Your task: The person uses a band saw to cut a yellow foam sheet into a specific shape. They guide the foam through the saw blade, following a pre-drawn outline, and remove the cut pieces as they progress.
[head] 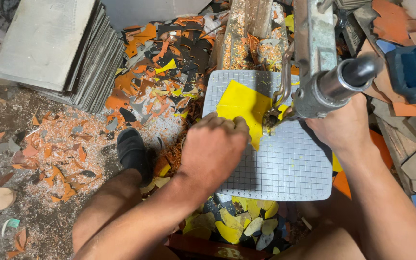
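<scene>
A yellow tile piece (241, 103) lies on a grey gridded cutting table (290, 163). My left hand (214, 147) presses down on the near edge of the yellow piece, fingers curled. My right hand (342, 127) sits under and behind the metal cutting tool (321, 79), mostly hidden by its round handle; whether it grips the tool or the tile is not visible. The tool's cutting head (270, 118) touches the yellow piece's right edge.
A stack of grey tiles (58, 48) stands at the upper left. Orange, black and yellow offcuts (160, 82) litter the floor. A box of cut yellow pieces (237, 226) sits below the table. My foot in a black shoe (132, 151) rests at left. A blue object (410, 72) is at right.
</scene>
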